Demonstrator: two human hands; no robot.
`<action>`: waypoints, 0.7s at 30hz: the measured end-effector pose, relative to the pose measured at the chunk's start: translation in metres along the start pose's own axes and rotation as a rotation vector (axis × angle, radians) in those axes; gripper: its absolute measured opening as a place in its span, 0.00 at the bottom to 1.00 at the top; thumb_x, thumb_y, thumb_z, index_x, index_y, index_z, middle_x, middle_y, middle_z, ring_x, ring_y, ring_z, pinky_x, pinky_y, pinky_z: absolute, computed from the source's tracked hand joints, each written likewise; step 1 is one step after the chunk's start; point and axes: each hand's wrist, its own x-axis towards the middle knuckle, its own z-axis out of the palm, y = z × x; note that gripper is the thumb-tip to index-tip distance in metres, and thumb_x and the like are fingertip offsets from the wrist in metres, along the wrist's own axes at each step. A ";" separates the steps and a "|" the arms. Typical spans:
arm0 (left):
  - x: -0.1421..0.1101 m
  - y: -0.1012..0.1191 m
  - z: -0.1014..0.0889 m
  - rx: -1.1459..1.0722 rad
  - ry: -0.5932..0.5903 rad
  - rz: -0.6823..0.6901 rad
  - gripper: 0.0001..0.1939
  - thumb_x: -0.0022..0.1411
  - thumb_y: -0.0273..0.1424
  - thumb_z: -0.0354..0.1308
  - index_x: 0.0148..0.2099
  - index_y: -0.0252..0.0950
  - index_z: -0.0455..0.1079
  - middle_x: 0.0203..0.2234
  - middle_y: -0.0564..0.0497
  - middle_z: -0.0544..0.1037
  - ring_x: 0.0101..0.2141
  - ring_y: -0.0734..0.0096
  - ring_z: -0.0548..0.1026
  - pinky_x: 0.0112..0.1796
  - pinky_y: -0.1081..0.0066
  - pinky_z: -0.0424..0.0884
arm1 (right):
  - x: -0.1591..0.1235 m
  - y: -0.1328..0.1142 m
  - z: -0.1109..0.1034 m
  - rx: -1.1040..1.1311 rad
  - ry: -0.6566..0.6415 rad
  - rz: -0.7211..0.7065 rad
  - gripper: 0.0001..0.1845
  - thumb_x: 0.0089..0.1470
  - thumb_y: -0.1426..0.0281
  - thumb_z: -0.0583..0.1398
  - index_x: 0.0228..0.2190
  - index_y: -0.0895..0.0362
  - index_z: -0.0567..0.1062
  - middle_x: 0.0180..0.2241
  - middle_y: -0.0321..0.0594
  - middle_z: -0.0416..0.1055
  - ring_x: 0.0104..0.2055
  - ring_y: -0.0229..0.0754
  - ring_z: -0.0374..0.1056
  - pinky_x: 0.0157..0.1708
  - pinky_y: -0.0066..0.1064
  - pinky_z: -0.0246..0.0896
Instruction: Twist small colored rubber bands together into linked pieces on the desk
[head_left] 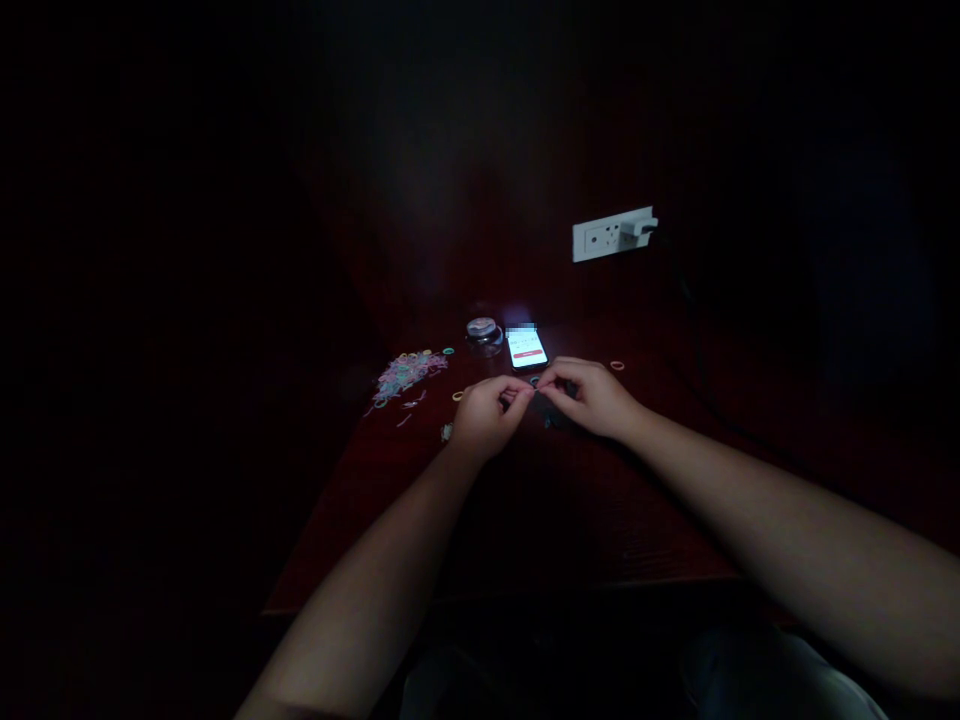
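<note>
Over the dark red table, my left hand and my right hand meet at the fingertips. Each is closed in a pinch, thumb against finger. Whatever sits between the fingertips is too small and dim to make out. A small bluish band lies just beyond the fingertips. Left of my left hand is a yellow band, with a small pale clump by the wrist. A heap of small coloured elastic bands lies farther left. Beyond my right hand is a single pinkish band.
A lit phone lies just past my hands. Beside it stands a small clear jar with a lid. A white wall socket has a plug in it, and a dark cable hangs at the right. The surroundings are very dark.
</note>
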 end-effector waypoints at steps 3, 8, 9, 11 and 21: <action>0.000 0.002 0.000 0.001 -0.008 -0.001 0.06 0.61 0.30 0.58 0.37 0.35 0.75 0.29 0.51 0.80 0.28 0.74 0.75 0.30 0.75 0.69 | 0.001 0.000 -0.001 -0.004 0.005 -0.008 0.04 0.55 0.73 0.59 0.29 0.58 0.74 0.28 0.39 0.69 0.30 0.39 0.65 0.30 0.31 0.59; -0.001 0.004 -0.003 0.015 0.000 -0.024 0.06 0.61 0.30 0.56 0.35 0.34 0.73 0.27 0.51 0.77 0.27 0.74 0.72 0.28 0.75 0.67 | 0.002 0.002 -0.004 -0.009 0.022 -0.003 0.05 0.55 0.74 0.58 0.28 0.57 0.73 0.28 0.39 0.69 0.31 0.40 0.65 0.31 0.32 0.59; -0.001 0.003 -0.004 0.019 0.011 -0.032 0.06 0.61 0.30 0.56 0.34 0.34 0.72 0.26 0.51 0.77 0.27 0.74 0.72 0.28 0.75 0.67 | 0.001 0.003 -0.004 -0.010 0.034 0.000 0.05 0.54 0.74 0.58 0.28 0.57 0.72 0.28 0.39 0.69 0.31 0.40 0.65 0.31 0.32 0.59; -0.002 0.001 -0.005 0.026 0.033 -0.047 0.06 0.61 0.31 0.56 0.34 0.34 0.72 0.26 0.51 0.76 0.27 0.74 0.71 0.28 0.75 0.66 | 0.001 0.004 -0.005 -0.006 0.054 0.013 0.04 0.54 0.74 0.58 0.27 0.57 0.72 0.28 0.39 0.69 0.31 0.40 0.65 0.31 0.32 0.60; -0.002 0.006 -0.005 -0.013 -0.014 -0.049 0.06 0.61 0.31 0.56 0.34 0.34 0.73 0.26 0.51 0.77 0.27 0.75 0.72 0.28 0.76 0.66 | 0.000 -0.005 -0.001 0.060 -0.039 -0.006 0.05 0.55 0.72 0.58 0.32 0.57 0.76 0.29 0.40 0.70 0.31 0.39 0.64 0.31 0.32 0.61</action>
